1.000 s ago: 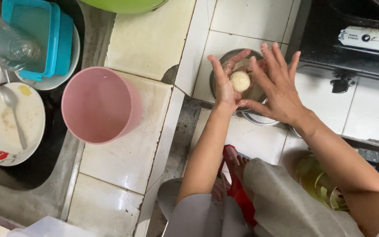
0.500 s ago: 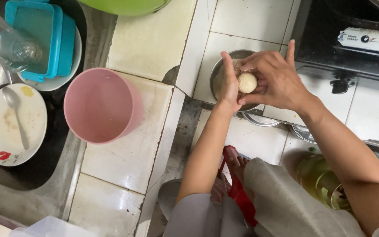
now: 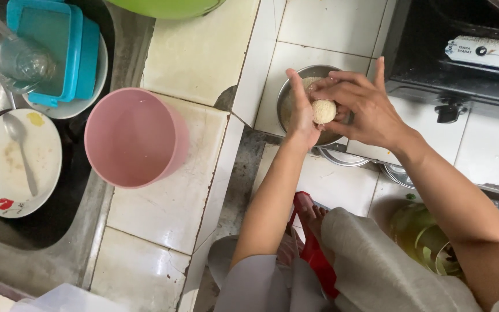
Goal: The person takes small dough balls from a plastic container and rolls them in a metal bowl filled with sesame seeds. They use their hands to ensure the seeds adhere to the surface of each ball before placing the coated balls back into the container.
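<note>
Ball (image 3: 323,111) cupped between my left hand (image 3: 300,112) and right hand (image 3: 365,107), both curled and pressed on it, over the metal bowl (image 3: 287,98) of crumbs. Risk: too much squeeze could crack the ball; a loose grip could drop it past the rim onto the tile (image 3: 324,26)

A small white rectangular label (image 3: 478,51) with dark print and a round black mark sits at the top right, stuck on the dark front of the stove (image 3: 434,69)
</note>
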